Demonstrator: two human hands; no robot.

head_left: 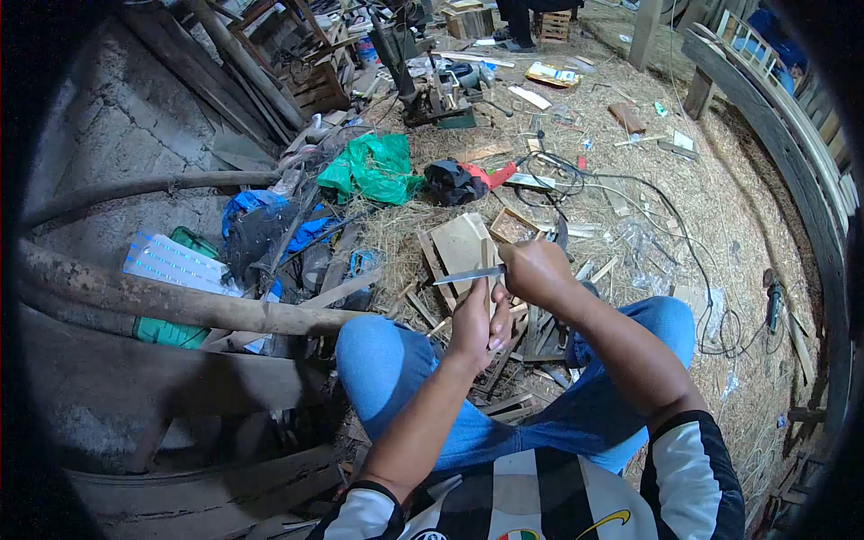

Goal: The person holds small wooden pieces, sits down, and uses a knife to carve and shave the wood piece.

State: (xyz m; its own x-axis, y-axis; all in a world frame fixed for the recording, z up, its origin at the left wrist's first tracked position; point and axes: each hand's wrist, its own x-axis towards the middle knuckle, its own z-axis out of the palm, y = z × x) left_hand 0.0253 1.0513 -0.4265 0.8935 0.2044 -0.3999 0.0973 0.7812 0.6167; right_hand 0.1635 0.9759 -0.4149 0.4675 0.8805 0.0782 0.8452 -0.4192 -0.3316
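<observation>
My left hand [474, 327] is closed around a thin wooden strip [487, 256], which stands nearly upright. My right hand [537, 270] grips a knife, its handle hidden in the fist. The knife blade [468, 274] points left and crosses the strip just above my left hand, seeming to touch it. Beyond the hands lies a pale wooden board [459, 245] on the ground, with a small open wooden box [515, 227] beside it. Wood offcuts [535, 337] are scattered between my knees below the hands.
A green plastic bag [369, 169] and a black bag [453, 183] lie ahead. A thick log rail [180, 301] runs along my left. Black cable [666, 211] trails across the shavings-covered ground at right, near a power tool [773, 301]. Another person's legs [517, 22] show at the far back.
</observation>
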